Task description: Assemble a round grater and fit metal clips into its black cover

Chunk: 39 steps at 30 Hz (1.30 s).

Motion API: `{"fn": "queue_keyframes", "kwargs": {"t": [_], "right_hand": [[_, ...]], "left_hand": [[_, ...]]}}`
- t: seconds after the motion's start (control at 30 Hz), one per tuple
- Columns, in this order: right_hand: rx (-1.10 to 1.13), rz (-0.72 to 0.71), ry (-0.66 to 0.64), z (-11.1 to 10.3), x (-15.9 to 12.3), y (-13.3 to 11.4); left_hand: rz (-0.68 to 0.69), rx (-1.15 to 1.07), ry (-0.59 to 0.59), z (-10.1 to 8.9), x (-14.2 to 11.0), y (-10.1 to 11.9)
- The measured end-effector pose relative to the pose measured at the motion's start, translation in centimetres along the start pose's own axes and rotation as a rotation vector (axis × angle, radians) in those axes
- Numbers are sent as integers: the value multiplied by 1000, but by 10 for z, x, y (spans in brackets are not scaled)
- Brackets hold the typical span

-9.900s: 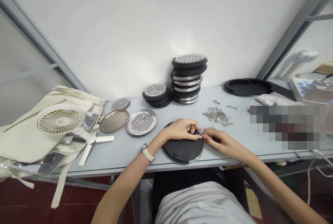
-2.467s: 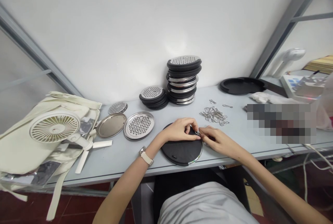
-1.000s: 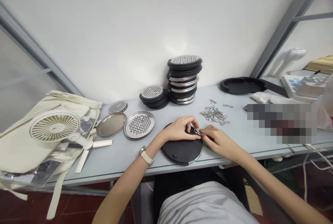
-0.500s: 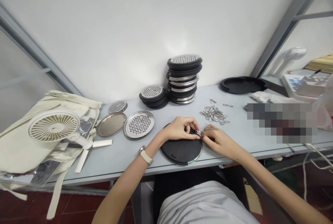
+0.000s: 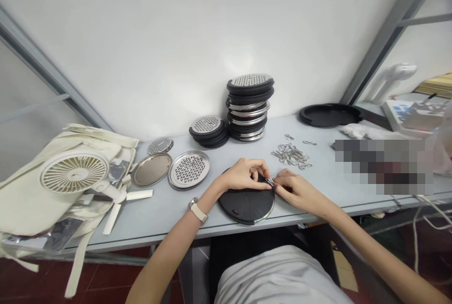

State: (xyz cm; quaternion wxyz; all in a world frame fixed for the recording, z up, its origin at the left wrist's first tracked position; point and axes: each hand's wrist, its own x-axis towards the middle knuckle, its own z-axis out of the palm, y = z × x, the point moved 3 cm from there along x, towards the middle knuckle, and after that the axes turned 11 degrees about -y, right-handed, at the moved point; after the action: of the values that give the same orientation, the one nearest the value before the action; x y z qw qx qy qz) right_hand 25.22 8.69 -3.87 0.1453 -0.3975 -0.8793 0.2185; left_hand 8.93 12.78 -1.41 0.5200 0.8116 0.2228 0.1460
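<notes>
A round black disc (image 5: 245, 206) with a shiny metal edge on its right side lies at the table's front edge. Over its far right rim, my left hand (image 5: 244, 175) has thumb and fingers closed on a small shiny metal clip (image 5: 270, 181). From the right, my right hand (image 5: 295, 190) meets it, with its fingertips pinched at the clip's end by the rim. Fingers hide part of the clip, so I cannot tell how it joins the disc. A pile of bent wire clips (image 5: 291, 156) lies just beyond my right hand.
Behind stand a tall stack of grater discs (image 5: 249, 106) and a lower stack (image 5: 208, 127). Left lie a grater plate (image 5: 189, 170), a metal lid (image 5: 151, 170), a white fan (image 5: 76, 172) and a cream bag (image 5: 24, 191). A black tray (image 5: 330, 115) sits back right.
The metal clip has tilted slightly between my fingertips. Both hands stay almost in the same place, and the disc has hardly moved.
</notes>
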Motion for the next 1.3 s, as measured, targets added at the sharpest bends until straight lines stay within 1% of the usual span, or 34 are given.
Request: {"fn": "queue_keyframes", "kwargs": {"t": [0.17, 0.47, 0.67, 1.0, 1.17, 1.3], "right_hand": [[24, -3, -15, 1, 0, 1], [101, 29, 7, 2, 0, 3], [114, 37, 1, 3, 1, 5], [149, 34, 6, 2, -2, 2], [184, 32, 5, 1, -1, 2], [212, 35, 0, 2, -1, 3]], "left_hand": [[19, -13, 6, 0, 0, 0], [25, -4, 10, 0, 1, -2], [-19, -6, -2, 0, 0, -2], [-4, 24, -5, 0, -1, 6], [-34, 32, -15, 0, 0, 7], [-14, 26, -19, 0, -1, 7]]}}
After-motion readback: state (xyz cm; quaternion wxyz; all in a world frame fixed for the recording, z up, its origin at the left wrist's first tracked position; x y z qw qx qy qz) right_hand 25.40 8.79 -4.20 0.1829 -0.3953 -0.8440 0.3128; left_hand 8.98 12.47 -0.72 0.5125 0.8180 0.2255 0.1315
